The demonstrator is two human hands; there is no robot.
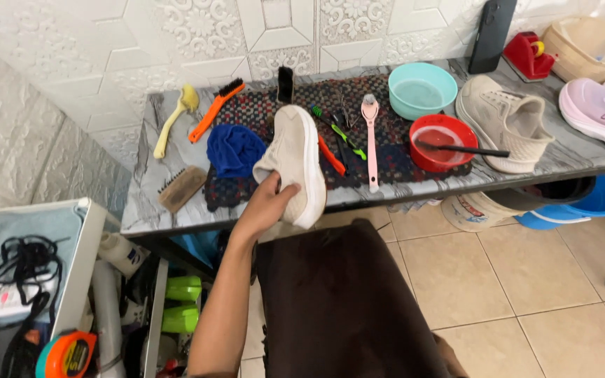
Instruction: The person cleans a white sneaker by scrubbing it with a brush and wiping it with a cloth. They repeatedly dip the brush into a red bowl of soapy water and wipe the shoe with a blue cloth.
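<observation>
My left hand (266, 203) grips the heel of a beige sneaker (295, 157) and holds it tilted on its side over the front edge of the marble-patterned table (141, 210), sole to the right. A blue cloth (232, 149) lies just left of the shoe on a dark woven mat (386, 157). An orange-handled tool (331, 155), a green brush (336, 129) and a pink long-handled brush (371, 136) lie to the right of it. The matching beige sneaker (504, 122) rests further right. My right hand is out of sight.
A teal bowl (421, 89) and a red bowl (442, 142) with a black stick stand on the table. A wooden brush (182, 187), yellow brush (173, 119) and orange brush (215, 108) lie at left. A pink sneaker (600, 112) is at far right. Buckets (568, 203) sit underneath.
</observation>
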